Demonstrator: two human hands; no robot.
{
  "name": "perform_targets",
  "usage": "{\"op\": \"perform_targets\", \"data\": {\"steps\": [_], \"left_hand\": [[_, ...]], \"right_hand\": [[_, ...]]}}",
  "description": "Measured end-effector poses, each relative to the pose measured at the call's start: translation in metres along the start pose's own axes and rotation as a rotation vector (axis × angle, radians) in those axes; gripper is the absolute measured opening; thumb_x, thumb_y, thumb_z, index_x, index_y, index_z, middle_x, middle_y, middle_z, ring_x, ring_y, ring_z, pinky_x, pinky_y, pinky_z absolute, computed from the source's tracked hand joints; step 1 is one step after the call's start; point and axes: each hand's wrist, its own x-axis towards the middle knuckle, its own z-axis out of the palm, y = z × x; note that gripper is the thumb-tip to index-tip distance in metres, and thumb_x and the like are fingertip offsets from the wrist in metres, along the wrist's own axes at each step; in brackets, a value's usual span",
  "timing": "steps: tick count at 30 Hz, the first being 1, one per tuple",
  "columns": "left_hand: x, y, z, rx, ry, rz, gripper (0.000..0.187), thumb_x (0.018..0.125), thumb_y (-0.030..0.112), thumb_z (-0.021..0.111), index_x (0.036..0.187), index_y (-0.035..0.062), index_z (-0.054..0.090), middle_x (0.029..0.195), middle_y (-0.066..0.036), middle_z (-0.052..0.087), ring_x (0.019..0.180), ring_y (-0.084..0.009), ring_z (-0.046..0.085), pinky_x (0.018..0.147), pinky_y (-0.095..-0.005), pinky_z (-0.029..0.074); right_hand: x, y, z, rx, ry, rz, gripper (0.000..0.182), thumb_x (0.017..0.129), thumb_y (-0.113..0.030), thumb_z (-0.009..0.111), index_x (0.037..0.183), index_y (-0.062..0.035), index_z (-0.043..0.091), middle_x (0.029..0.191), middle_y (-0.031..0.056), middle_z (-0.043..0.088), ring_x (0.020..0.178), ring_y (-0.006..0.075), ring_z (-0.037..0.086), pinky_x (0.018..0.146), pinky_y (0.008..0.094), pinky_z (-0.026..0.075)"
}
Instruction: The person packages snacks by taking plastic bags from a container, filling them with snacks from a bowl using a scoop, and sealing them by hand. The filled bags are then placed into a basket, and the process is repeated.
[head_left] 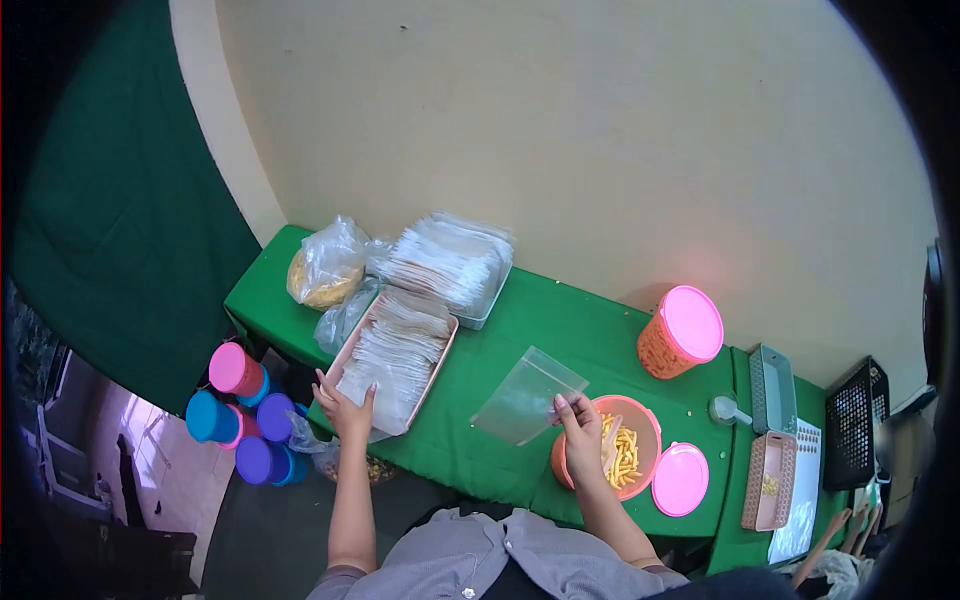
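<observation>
My right hand [578, 430] pinches a clear zip-top plastic bag [527, 398] by its edge, holding it above the green cloth. Just below that hand is an orange tub [650, 425] of yellow stick-shaped snacks [625, 455], with a scoop-like piece partly hidden in it. My left hand [345, 408] has its fingers spread at the near left corner of a pink tray [433, 385]. A dense stack of flat clear bags [395, 350] fills that tray, and my fingertips overlap its near end.
Behind the tray stand another bag-filled tray [490, 312] and a plastic sack [330, 265]. To the right are a lidded snack tub [665, 345], a pink lid [680, 480], a measuring scoop [728, 410], small baskets [770, 480] and a black crate [855, 425]. Colourful tubs [212, 415] stand lower left.
</observation>
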Motion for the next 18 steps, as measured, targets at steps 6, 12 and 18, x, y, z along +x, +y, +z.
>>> {"op": "perform_targets", "data": {"steps": [6, 12, 18], "left_hand": [[-0.057, 0.121, -0.021, -0.918, -0.580, 0.265, 0.104, 0.075, 0.030, 0.079, 0.148, 0.0067, 0.008, 0.146, -0.026, 0.026, 0.138, -0.0331, 0.026, 0.112, -0.0457, 0.021], [-0.107, 0.220, -0.041, -1.308, -1.173, 0.083, 0.093, 0.079, -0.004, 0.071, 0.148, 0.0063, 0.010, 0.104, -0.021, 0.067, 0.097, -0.0196, 0.066, 0.087, -0.0308, 0.051], [-0.170, 0.260, -0.029, -1.055, -0.695, 0.275, 0.058, 0.065, 0.000, 0.083, 0.116, 0.0021, 0.057, 0.074, -0.001, 0.061, 0.070, -0.0078, 0.058, 0.068, -0.0220, 0.048]], "right_hand": [[-0.018, 0.008, -0.007, 0.025, -0.068, 0.038, 0.021, 0.095, -0.021, 0.058, 0.089, -0.0015, 0.061, 0.076, -0.0005, 0.059, 0.072, 0.0072, 0.053, 0.068, 0.0228, 0.043], [-0.032, -0.007, -0.043, -0.135, -0.127, -0.016, 0.019, 0.092, -0.019, 0.062, 0.094, -0.0003, 0.063, 0.080, -0.0001, 0.059, 0.075, 0.0073, 0.054, 0.070, 0.0229, 0.043], [-0.050, -0.043, -0.115, -0.090, 0.073, -0.133, 0.024, 0.096, -0.014, 0.053, 0.115, -0.0004, 0.056, 0.089, 0.0031, 0.060, 0.078, 0.0078, 0.052, 0.073, 0.0220, 0.043]]}}
